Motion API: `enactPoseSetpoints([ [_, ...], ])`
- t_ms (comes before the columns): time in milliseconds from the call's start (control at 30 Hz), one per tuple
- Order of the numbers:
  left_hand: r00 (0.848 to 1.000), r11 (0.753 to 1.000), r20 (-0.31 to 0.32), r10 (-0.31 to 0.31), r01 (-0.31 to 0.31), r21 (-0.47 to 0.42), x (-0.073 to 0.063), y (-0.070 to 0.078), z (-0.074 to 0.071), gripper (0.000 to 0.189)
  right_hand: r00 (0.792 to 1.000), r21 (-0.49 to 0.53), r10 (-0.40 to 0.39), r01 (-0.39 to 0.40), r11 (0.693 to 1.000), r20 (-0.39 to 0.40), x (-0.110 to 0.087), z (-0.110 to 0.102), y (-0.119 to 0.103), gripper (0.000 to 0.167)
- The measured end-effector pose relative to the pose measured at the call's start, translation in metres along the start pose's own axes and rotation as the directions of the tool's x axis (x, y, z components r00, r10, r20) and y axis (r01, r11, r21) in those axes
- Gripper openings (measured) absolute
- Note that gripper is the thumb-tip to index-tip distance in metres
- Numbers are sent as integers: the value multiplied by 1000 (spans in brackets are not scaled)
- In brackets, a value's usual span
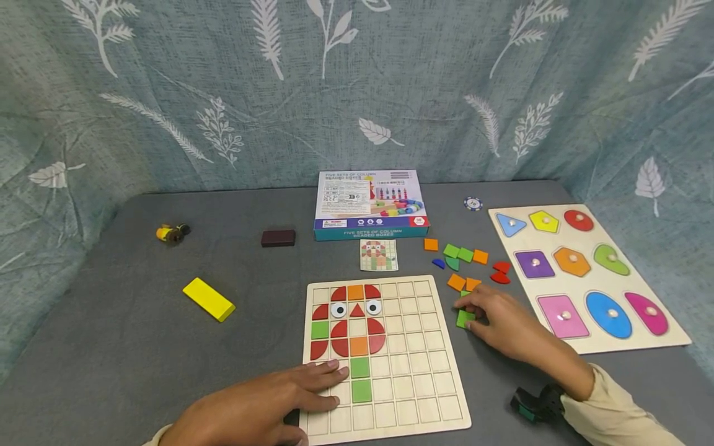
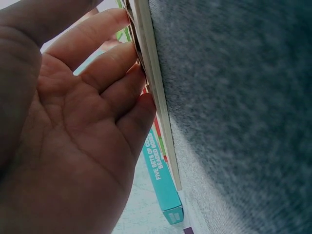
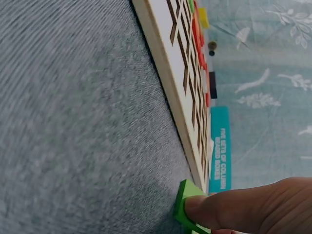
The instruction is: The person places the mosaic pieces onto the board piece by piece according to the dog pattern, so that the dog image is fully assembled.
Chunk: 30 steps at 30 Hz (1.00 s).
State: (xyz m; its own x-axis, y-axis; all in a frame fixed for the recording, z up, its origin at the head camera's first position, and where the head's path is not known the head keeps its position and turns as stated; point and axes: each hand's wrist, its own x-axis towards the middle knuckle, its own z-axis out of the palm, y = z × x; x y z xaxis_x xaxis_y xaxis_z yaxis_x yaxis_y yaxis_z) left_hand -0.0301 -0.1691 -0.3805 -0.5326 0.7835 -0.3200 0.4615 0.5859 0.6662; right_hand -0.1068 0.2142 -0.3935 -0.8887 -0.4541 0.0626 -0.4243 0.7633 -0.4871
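Observation:
My left hand (image 1: 268, 396) rests on the lower left of a wooden grid board (image 1: 415, 396), fingers spread over its squares. In the left wrist view, the fingertips (image 2: 127, 51) touch the board's face. On the grid, red, orange and green tiles form a figure with two googly eyes (image 1: 338, 310). To the right of the board, my right hand (image 1: 504, 319) pinches a green square tile (image 1: 465, 319), with the thumb against it in the right wrist view. Another green tile lies partly hidden under the fingers.
Loose orange, green, blue and red tiles (image 1: 465, 253) lie beyond the right hand. A shape puzzle board (image 1: 608, 291) is at right. Behind the grid stand a small pattern card (image 1: 379, 255) and a box (image 1: 370, 210). A yellow block (image 1: 209, 300) and a dark block (image 1: 278, 238) lie left.

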Motion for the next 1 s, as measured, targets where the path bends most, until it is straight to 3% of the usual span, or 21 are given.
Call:
enactPoseSetpoints([
  [267,1000,1000,5,-2,2,7,1,0,1,56,997,30,-81,81,996,16,1,2,-6,25],
  [567,1000,1000,5,1,-1,5,1,-1,2,56,995,107,-99,96,990,26,9,3,-17,22],
  [867,999,999,-2,39,-39,21,1,-2,1,56,992,89,-127,129,988,-26,14,7,-31,25],
  [1000,999,999,-2,41,-40,22,1,-2,1,57,988,135,-152,151,979,-1,17,12,-38,24],
])
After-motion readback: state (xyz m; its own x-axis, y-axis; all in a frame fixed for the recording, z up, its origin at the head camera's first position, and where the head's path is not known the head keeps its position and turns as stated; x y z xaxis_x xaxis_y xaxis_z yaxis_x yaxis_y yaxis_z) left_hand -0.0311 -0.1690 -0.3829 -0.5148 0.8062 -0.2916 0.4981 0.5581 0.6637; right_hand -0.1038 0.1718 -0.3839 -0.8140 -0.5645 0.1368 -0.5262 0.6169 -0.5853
